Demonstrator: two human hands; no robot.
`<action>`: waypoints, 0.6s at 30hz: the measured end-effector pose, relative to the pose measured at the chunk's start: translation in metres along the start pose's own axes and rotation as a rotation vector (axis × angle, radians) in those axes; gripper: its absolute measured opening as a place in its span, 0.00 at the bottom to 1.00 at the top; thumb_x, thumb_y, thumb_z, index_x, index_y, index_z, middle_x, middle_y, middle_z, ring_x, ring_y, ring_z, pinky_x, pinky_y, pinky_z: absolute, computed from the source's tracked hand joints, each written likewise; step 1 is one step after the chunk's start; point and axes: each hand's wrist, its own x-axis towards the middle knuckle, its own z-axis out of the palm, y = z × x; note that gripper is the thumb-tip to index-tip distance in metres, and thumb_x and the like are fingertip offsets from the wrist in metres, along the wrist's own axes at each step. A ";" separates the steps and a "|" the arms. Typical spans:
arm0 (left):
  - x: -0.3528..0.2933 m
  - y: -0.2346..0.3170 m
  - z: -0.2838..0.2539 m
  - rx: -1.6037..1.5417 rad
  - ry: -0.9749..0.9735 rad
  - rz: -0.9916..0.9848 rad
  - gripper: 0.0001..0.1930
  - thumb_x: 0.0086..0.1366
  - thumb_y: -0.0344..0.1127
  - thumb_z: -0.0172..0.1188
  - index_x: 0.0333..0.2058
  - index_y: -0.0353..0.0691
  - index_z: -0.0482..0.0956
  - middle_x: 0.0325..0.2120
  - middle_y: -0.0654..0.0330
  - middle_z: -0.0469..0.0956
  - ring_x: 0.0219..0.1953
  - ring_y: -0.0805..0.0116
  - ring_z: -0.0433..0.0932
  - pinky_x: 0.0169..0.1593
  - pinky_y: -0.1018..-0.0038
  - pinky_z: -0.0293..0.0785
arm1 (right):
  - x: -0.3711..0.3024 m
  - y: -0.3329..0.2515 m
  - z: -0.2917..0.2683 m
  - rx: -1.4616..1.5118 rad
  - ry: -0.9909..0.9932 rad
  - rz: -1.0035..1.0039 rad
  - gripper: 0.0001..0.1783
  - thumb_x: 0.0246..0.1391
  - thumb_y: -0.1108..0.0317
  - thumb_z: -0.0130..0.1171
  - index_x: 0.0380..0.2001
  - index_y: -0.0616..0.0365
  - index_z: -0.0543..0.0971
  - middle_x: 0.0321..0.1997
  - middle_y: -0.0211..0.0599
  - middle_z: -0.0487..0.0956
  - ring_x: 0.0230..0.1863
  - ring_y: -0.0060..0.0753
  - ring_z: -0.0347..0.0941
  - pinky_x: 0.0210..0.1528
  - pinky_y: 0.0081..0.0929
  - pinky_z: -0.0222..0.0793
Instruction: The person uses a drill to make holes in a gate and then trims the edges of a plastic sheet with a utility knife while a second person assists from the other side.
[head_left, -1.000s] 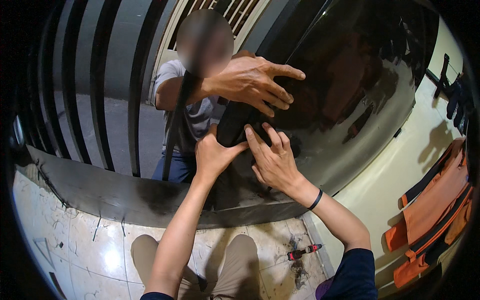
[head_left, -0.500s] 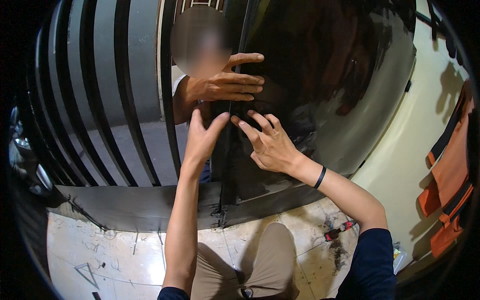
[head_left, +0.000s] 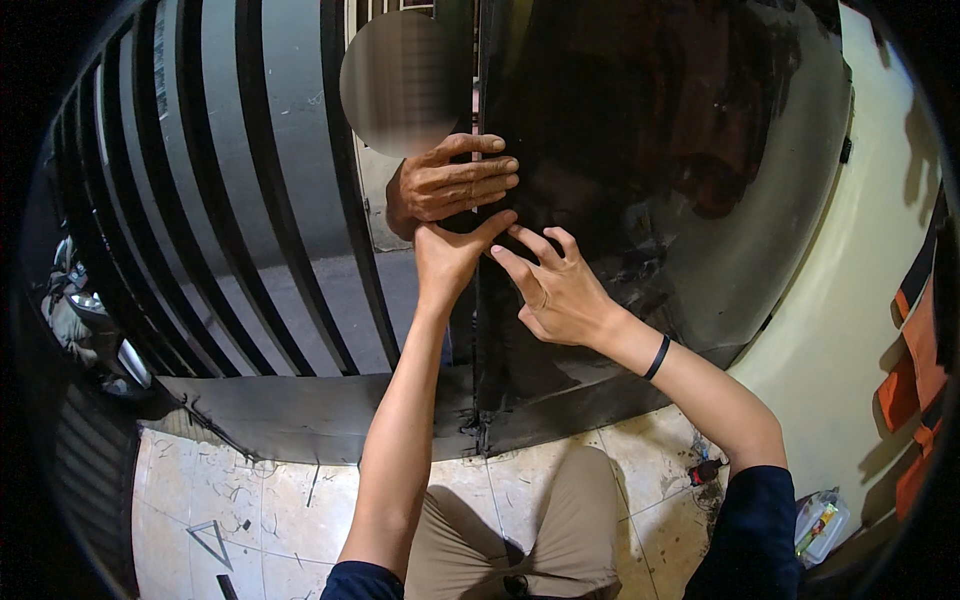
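My left hand (head_left: 452,262) reaches up to the upright edge of a glossy dark gate panel (head_left: 640,120). Its thumb stretches right toward that edge, while the other fingers are hidden. Just right of it, my right hand (head_left: 565,285) has bent fingers spread apart, with the fingertips close to the panel edge and near my left thumb. I see nothing held in it. Directly above, another person's hand (head_left: 455,180) comes from the far side, its fingers lying over the panel edge.
A black barred gate section (head_left: 265,190) stands at left. Orange-and-black cloth (head_left: 918,345) hangs on the right wall. On the tiled floor lie a triangular frame (head_left: 208,545), a red-and-black tool (head_left: 706,471) and a clear plastic container (head_left: 822,525).
My left hand has moved up and right, its thumb now beside my right fingertips. The other person's hand has shifted slightly down. The whole view has swung a little left.
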 end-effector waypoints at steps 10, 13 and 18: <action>0.000 -0.005 0.001 0.001 0.022 0.142 0.22 0.59 0.38 0.83 0.51 0.39 0.91 0.51 0.60 0.90 0.54 0.70 0.87 0.63 0.70 0.78 | 0.033 0.024 -0.076 0.034 0.238 0.159 0.21 0.44 0.74 0.66 0.45 0.59 0.76 0.71 0.50 0.77 0.46 0.51 0.81 0.51 0.44 0.73; 0.002 -0.002 0.000 0.000 -0.013 0.134 0.23 0.59 0.39 0.84 0.51 0.39 0.91 0.51 0.60 0.91 0.55 0.70 0.87 0.63 0.70 0.78 | 0.052 0.025 -0.084 -0.001 0.139 0.168 0.22 0.44 0.75 0.65 0.45 0.59 0.75 0.73 0.49 0.76 0.42 0.49 0.82 0.48 0.44 0.73; 0.000 -0.001 0.002 0.006 0.019 0.120 0.22 0.59 0.39 0.83 0.51 0.39 0.91 0.50 0.60 0.91 0.55 0.69 0.87 0.63 0.70 0.78 | 0.060 0.019 -0.082 -0.020 0.171 0.190 0.20 0.45 0.74 0.66 0.44 0.58 0.74 0.74 0.49 0.75 0.37 0.51 0.84 0.42 0.43 0.79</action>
